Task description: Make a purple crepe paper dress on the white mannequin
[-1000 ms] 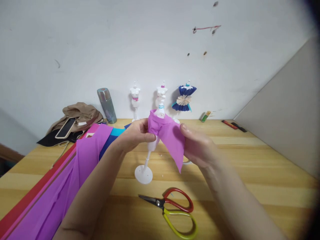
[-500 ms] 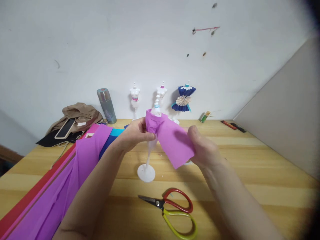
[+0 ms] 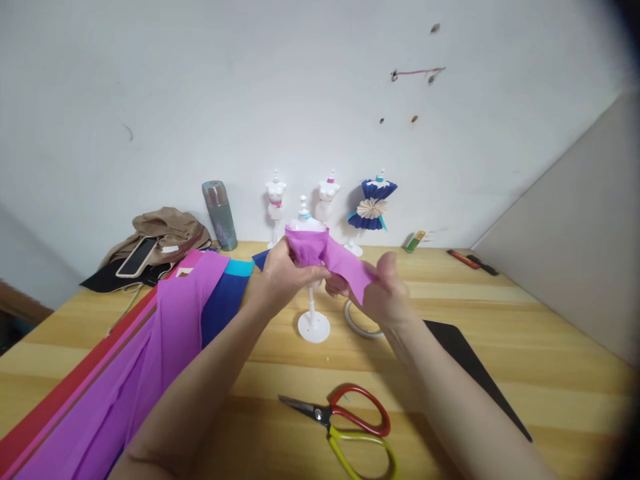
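A small white dress-form mannequin [image 3: 314, 327] stands upright on its round base in front of me. Purple crepe paper [image 3: 307, 245] is wrapped around its chest, and a loose flap stretches off to the right. My left hand [image 3: 290, 270] grips the paper and the mannequin's torso from the left, thumb across the front at waist height. My right hand [image 3: 383, 290] holds the flap's free end, its fingers partly hidden behind the paper. Closer to me lie scissors [image 3: 320, 413] with red and yellow handles, blades pointing left.
Purple, blue and red paper sheets [image 3: 175, 320] cover the left side. Behind are a cap [image 3: 105, 280], a phone [image 3: 137, 257], a flask [image 3: 220, 217] and more mannequins [image 3: 276, 193], one in a blue pleated dress [image 3: 371, 207]. A tape roll [image 3: 357, 328] and a flat black object [image 3: 470, 367] lie right.
The mannequin has gone from tilted to upright, its base shifting right. My right hand has drawn in toward it, and the flap now looks shorter and folded. The view has shifted slightly.
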`<action>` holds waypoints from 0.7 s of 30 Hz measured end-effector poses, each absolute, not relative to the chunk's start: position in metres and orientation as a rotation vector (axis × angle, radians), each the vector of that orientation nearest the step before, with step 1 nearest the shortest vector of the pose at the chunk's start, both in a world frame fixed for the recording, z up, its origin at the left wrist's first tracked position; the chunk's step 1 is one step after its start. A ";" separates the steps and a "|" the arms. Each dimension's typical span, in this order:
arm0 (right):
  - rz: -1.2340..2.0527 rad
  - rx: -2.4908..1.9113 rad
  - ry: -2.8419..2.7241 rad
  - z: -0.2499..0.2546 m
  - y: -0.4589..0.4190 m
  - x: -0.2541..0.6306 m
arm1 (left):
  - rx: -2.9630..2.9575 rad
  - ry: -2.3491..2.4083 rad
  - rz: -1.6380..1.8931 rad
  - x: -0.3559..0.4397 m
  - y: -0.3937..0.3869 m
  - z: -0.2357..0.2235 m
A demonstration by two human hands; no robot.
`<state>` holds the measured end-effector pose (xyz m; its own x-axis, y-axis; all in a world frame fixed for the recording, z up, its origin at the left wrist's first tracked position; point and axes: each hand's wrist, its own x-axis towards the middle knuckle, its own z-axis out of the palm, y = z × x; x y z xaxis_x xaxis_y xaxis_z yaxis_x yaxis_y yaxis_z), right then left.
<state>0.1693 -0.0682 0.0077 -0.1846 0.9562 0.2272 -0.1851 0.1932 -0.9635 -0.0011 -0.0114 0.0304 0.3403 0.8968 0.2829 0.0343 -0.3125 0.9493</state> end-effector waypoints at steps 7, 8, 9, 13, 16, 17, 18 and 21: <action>1.697 -0.372 -1.280 0.002 -0.056 0.176 | 1.703 0.890 1.179 0.004 -0.023 0.033; 1.766 -0.337 -1.285 -0.001 -0.054 0.179 | 1.703 0.892 1.161 0.004 -0.024 0.035; 1.822 -0.303 -1.279 -0.004 -0.053 0.181 | 1.702 0.882 1.134 0.005 -0.026 0.036; 1.943 -0.097 -1.244 -0.016 -0.050 0.187 | 1.696 0.825 1.054 0.005 -0.030 0.039; 1.939 0.026 -1.311 -0.020 -0.050 0.186 | 1.660 0.768 1.067 0.004 -0.026 0.034; 1.909 0.000 -1.350 -0.019 -0.051 0.185 | 1.641 0.738 1.077 0.004 -0.025 0.033; 1.860 -0.067 -1.379 -0.017 -0.052 0.183 | 1.623 0.711 1.087 0.004 -0.023 0.031; 1.653 -0.361 -1.360 -0.009 -0.055 0.175 | 1.630 0.685 1.085 0.006 -0.018 0.027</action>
